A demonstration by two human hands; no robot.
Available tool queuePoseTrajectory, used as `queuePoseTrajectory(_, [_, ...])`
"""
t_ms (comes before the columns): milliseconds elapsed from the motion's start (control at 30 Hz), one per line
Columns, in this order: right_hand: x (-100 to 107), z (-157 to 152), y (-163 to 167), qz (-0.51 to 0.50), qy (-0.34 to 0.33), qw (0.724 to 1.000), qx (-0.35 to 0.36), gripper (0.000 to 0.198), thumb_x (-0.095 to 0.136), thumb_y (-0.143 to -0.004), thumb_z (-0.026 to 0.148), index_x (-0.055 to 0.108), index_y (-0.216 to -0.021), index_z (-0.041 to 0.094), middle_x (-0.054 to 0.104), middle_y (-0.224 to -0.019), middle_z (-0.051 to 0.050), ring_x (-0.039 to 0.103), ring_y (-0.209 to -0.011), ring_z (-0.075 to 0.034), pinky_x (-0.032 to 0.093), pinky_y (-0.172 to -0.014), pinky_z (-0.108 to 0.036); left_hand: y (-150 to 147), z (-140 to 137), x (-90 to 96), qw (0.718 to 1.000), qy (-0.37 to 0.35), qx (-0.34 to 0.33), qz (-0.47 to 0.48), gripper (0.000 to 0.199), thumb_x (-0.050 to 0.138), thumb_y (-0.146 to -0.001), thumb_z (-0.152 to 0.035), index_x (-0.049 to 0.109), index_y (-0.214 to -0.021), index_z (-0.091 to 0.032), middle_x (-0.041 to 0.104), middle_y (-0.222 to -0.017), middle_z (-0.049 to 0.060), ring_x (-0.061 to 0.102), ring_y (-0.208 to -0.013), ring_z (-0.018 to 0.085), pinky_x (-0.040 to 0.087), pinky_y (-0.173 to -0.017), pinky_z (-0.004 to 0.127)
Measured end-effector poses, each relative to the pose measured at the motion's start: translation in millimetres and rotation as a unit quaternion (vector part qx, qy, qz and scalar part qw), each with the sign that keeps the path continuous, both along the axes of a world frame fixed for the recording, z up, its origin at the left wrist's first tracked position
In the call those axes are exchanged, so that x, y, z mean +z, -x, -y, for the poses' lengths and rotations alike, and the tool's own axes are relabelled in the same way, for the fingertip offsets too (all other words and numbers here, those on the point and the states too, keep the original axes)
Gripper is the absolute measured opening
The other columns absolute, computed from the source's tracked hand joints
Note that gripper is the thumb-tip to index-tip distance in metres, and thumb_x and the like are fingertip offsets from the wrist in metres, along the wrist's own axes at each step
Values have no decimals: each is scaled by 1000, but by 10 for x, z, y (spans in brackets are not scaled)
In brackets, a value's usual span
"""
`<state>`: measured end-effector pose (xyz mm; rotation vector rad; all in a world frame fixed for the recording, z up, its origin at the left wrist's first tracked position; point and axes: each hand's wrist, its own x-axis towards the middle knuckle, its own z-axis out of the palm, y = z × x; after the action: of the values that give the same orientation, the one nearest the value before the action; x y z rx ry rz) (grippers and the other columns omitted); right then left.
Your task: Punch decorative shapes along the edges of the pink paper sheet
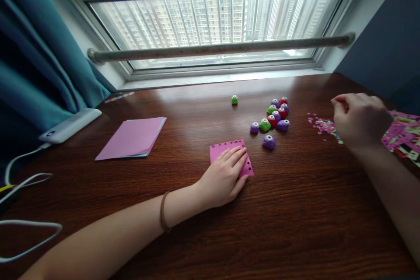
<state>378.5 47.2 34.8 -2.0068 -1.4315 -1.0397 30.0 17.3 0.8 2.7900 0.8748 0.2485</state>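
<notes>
My left hand (pixel 223 178) lies flat, fingers stretched out, on a small pink sheet of paper (pixel 217 152). Small holes, some star-shaped, run along the paper's far and right edges; the hand covers much of the rest. Raised at the right, my right hand (pixel 362 118) is closed, thumb against curled fingers, and whatever it may hold is hidden. Beside it is a small pile of punched paper bits (pixel 324 126), mostly pink with some blue. The nearest craft punch to the sheet, a purple one with a star on top (pixel 269 142), stands just right of it.
Several purple, red and green craft punches (pixel 272 120) cluster beyond the sheet, and one green punch (pixel 234 100) stands apart. A stack of coloured paper (pixel 133 138) lies left, near a white power bank (pixel 70 125) with a cable. Patterned scraps (pixel 405 133) lie far right.
</notes>
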Motion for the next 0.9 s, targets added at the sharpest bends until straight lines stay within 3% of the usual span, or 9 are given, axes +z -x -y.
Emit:
queuePoseTrajectory(167, [11,0,-92,-17,8,999,-49,11,63,-76,27,65,-85,21,64,-90,-4,53,-77,-19,22,-53,-29,1,-5,4,1000,-2,-1,1,52,39,-91,-33,35,-134,-4,33,-141,16,26,-133,26,23,-112,39])
queuePoseTrajectory(533, [-6,-3,-74,-6,-5,1000,-27,14,56,-81,31,63,-84,20,64,-87,-6,52,-74,-18,23,-53,-30,5,7,-1,1000,3,2,3,52,39,-91,-33,35,-134,-5,33,-142,16,26,-133,26,23,-111,41])
queuePoseTrajectory(733, [-44,1,58,-26,14,996,87,13,58,-81,27,65,-86,19,64,-83,-5,53,-76,-17,33,-61,-28,-3,13,4,1000,1,1,1,52,38,-91,-33,35,-135,-4,32,-142,16,26,-133,26,23,-111,40])
queuePoseTrajectory(900, [-15,-115,475,-148,78,958,232,14,58,-81,29,66,-85,18,64,-75,-2,54,-65,-14,39,-64,-26,13,21,-8,1000,2,2,5,53,38,-91,-34,34,-135,-4,32,-142,16,26,-133,24,22,-112,37])
